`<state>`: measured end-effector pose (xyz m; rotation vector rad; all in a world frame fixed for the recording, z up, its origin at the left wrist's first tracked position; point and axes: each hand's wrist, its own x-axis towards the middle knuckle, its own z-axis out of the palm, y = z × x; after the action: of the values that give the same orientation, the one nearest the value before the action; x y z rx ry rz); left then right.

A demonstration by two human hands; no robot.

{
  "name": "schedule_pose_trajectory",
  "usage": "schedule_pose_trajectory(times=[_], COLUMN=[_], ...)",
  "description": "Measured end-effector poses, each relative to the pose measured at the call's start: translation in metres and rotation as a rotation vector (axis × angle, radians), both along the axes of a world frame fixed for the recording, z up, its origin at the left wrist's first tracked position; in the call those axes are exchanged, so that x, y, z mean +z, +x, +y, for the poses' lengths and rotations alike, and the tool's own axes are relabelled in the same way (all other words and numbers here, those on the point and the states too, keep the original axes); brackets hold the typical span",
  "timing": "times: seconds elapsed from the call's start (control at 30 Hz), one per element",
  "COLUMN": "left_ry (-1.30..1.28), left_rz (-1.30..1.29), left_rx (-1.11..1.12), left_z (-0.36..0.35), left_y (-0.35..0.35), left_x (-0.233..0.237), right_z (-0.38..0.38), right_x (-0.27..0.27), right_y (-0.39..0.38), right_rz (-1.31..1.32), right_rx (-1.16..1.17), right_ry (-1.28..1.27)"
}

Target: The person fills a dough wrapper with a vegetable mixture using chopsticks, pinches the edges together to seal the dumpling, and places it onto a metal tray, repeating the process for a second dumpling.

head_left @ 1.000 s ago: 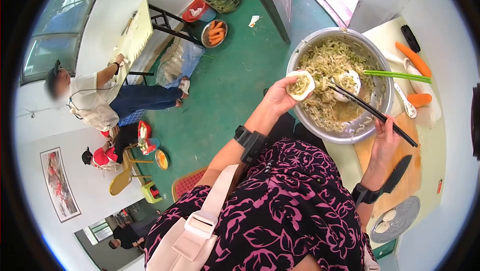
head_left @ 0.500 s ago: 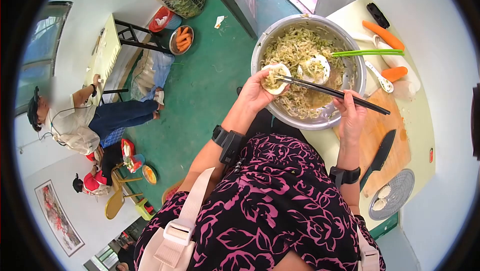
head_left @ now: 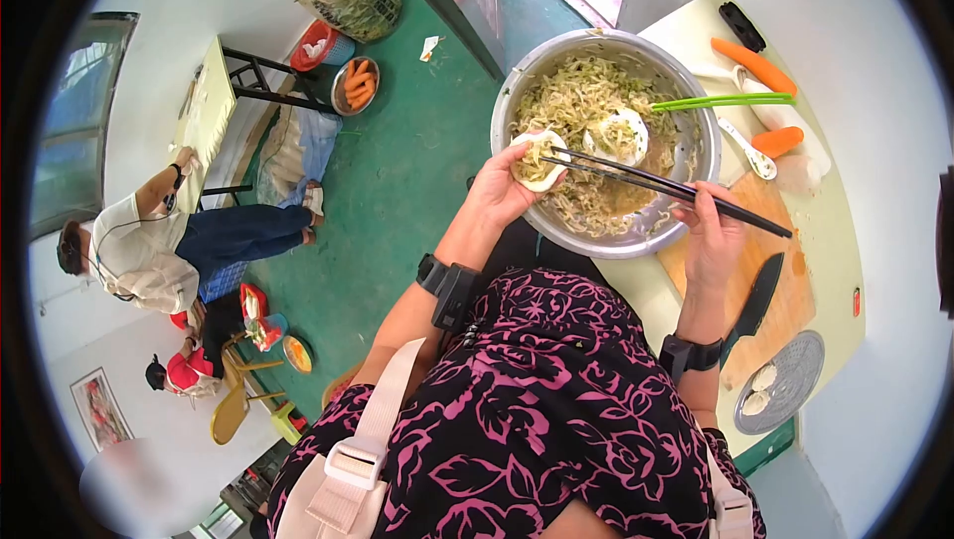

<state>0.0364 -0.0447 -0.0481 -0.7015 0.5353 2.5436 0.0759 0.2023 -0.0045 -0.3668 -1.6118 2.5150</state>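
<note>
My left hand [head_left: 500, 191] holds a round dough wrapper [head_left: 553, 177] at the near left rim of a large metal bowl [head_left: 504, 112]. Shredded vegetable filling [head_left: 533, 160] lies in the wrapper. Black chopsticks [head_left: 686, 188] are gripped in my right hand [head_left: 714, 231], their tips slightly apart over the wrapper. More shredded filling [head_left: 576, 82] fills much of the bowl, with liquid at one side. A white rounded object [head_left: 626, 132], partly covered with shreds, sits in it. Green chopsticks [head_left: 730, 101] rest across the bowl's right rim.
On the table at right are carrots [head_left: 755, 67], a white radish [head_left: 810, 137], a white spoon [head_left: 745, 147], a cutting board [head_left: 790, 286], a knife [head_left: 761, 296] and a grey perforated tray [head_left: 795, 390] with two small buns. Co-workers [head_left: 149, 251] are at left.
My right hand has shifted slightly down and right, and the chopstick tips have spread a little. My left hand still holds the wrapper. The standing co-worker's head has turned.
</note>
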Motion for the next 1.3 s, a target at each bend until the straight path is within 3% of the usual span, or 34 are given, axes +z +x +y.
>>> schedule_pose_trajectory(times=[0.2,0.5,0.6,0.83,0.93,1.07,1.2,1.3], left_ry=[0.013,0.008,-0.011,0.016,-0.041,-0.044,-0.105,-0.126], left_rz=[-0.018,0.008,0.009,0.002,0.004,-0.006,-0.053,-0.065], left_rx=[-0.011,-0.033,-0.041,-0.047,-0.049,-0.077,-0.088,-0.100], left_z=[0.005,0.002,0.004,0.003,0.002,0.002,0.004,0.006], left_y=[0.000,0.000,0.000,-0.001,0.000,0.000,0.000,0.001], left_x=[0.002,-0.002,-0.001,-0.002,0.000,0.001,0.000,0.002], right_z=[-0.008,-0.004,-0.009,0.016,0.050,0.074,0.079,0.080], right_x=[-0.020,-0.008,-0.016,-0.010,-0.027,-0.041,-0.074,-0.081], right_y=[-0.002,-0.002,-0.001,0.003,0.005,0.010,0.000,-0.027], right_rz=[-0.060,0.019,-0.026,-0.011,-0.080,-0.105,-0.145,-0.107], right_rx=[0.004,-0.023,-0.006,-0.104,-0.245,-0.366,-0.266,-0.253], right_ry=[-0.005,-0.048,0.037,-0.134,-0.009,0.414,0.447,0.663])
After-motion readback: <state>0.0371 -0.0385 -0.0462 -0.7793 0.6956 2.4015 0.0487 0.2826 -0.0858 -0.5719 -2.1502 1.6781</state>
